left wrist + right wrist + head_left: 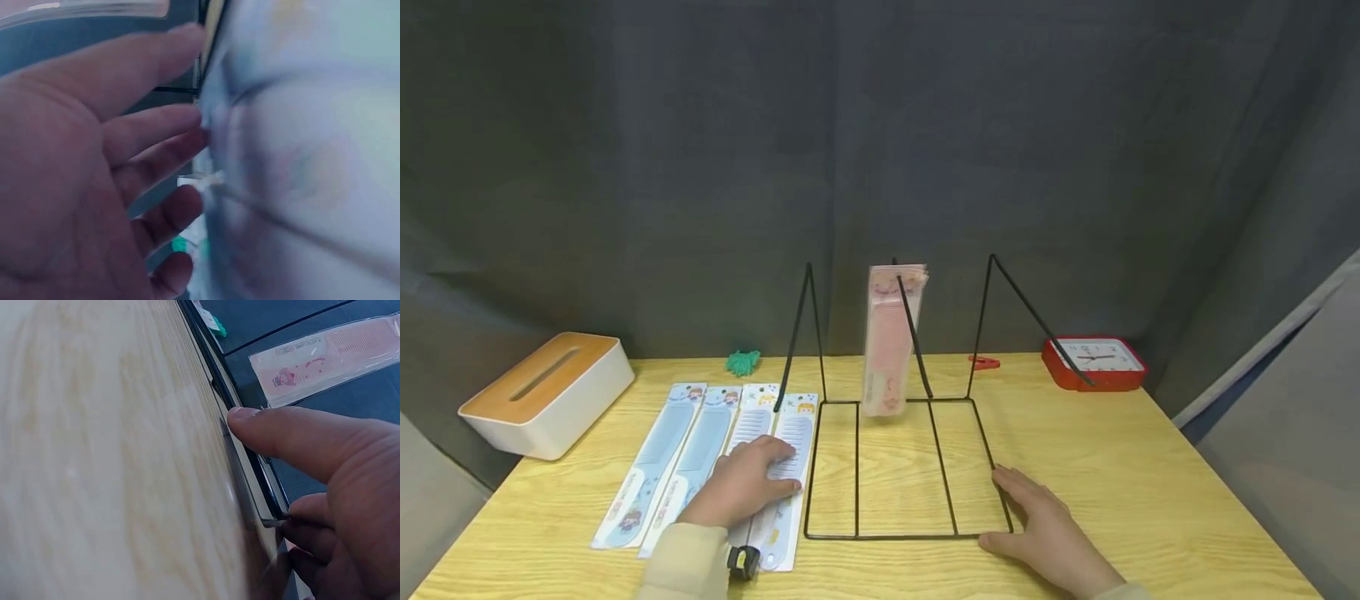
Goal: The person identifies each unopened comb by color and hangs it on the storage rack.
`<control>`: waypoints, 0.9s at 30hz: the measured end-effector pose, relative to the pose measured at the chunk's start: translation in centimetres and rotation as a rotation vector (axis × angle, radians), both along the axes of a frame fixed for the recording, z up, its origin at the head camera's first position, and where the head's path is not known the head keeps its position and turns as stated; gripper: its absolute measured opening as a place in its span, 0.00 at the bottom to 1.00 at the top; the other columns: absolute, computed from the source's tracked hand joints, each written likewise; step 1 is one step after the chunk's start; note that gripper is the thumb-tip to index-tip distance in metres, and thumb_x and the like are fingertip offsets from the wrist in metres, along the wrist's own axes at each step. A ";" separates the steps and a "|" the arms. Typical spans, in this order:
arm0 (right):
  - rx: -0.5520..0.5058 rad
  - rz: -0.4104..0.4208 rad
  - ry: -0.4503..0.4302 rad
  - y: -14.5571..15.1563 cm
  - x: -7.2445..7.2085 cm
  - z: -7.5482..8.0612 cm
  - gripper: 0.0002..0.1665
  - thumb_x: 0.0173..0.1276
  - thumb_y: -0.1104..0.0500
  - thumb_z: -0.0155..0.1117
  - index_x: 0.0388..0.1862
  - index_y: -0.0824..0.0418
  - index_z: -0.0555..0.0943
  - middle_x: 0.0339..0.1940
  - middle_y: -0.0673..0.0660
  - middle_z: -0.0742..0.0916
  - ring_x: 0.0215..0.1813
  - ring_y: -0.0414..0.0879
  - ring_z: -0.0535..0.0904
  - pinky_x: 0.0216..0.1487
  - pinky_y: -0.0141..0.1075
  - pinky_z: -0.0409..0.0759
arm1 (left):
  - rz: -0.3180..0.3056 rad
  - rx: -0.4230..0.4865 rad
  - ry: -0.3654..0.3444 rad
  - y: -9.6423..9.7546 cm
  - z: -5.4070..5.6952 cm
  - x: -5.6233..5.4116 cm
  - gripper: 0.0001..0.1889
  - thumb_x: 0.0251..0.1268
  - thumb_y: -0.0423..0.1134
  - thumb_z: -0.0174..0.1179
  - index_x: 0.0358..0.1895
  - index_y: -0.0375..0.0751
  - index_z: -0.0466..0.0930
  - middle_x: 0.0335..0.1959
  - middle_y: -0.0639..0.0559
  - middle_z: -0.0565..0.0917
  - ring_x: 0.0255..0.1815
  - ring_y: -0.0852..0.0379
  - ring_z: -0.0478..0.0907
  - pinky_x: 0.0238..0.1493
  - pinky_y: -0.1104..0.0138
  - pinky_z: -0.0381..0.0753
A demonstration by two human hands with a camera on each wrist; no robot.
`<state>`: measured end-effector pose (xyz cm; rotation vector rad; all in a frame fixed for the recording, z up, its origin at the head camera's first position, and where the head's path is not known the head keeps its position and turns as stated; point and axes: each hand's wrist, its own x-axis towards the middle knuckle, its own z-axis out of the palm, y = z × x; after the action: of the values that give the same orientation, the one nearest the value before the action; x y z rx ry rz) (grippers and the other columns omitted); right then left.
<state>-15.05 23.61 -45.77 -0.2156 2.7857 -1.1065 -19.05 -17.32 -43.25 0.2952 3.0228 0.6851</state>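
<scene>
My left hand lies over the two right-most packaged combs in a row of several, fingers loosely bent and thumb apart. The right-most pack shows a pale blue comb on a printed white card. A black wire display rack with three upright arms stands in the middle. From its middle arm hang pink packaged combs, stacked close together. My right hand rests at the rack's front right corner, thumb at the front wire and fingers along the side wire. The left wrist view shows a blurred card before the left fingers.
A white tissue box with a wooden lid stands at the left. Behind the combs lies a green bundle. At the back right are a red clip and a red clock. A dark curtain borders the table's back.
</scene>
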 end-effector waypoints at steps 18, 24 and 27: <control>-0.014 -0.016 0.012 -0.3 0.1 -0.2 0.57 0.50 0.37 0.80 0.74 0.63 0.70 0.76 0.63 0.70 0.76 0.68 0.59 0.68 0.70 0.55 | 0.061 -0.035 -0.167 -0.4 1.3 -6.0 0.30 0.70 0.44 0.61 0.71 0.36 0.70 0.56 0.36 0.82 0.57 0.37 0.79 0.58 0.43 0.74; -0.022 -0.024 0.022 0.0 0.2 -0.2 0.57 0.51 0.37 0.79 0.74 0.61 0.70 0.76 0.61 0.70 0.76 0.67 0.59 0.68 0.70 0.55 | 0.059 0.069 -0.134 -0.8 -0.1 -7.7 0.17 0.62 0.41 0.70 0.51 0.37 0.80 0.45 0.42 0.83 0.40 0.46 0.80 0.44 0.51 0.78; -0.012 -0.029 0.024 0.3 0.3 -0.1 0.57 0.51 0.36 0.79 0.74 0.61 0.70 0.76 0.61 0.70 0.76 0.66 0.59 0.68 0.70 0.55 | 0.044 0.139 -0.097 -0.9 -0.5 -8.4 0.11 0.59 0.38 0.72 0.41 0.40 0.81 0.34 0.48 0.79 0.30 0.53 0.71 0.35 0.58 0.72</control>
<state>-14.78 23.88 -45.84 -0.1913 2.8124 -1.1356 -27.44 -18.22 -43.77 0.1935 2.9036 0.8872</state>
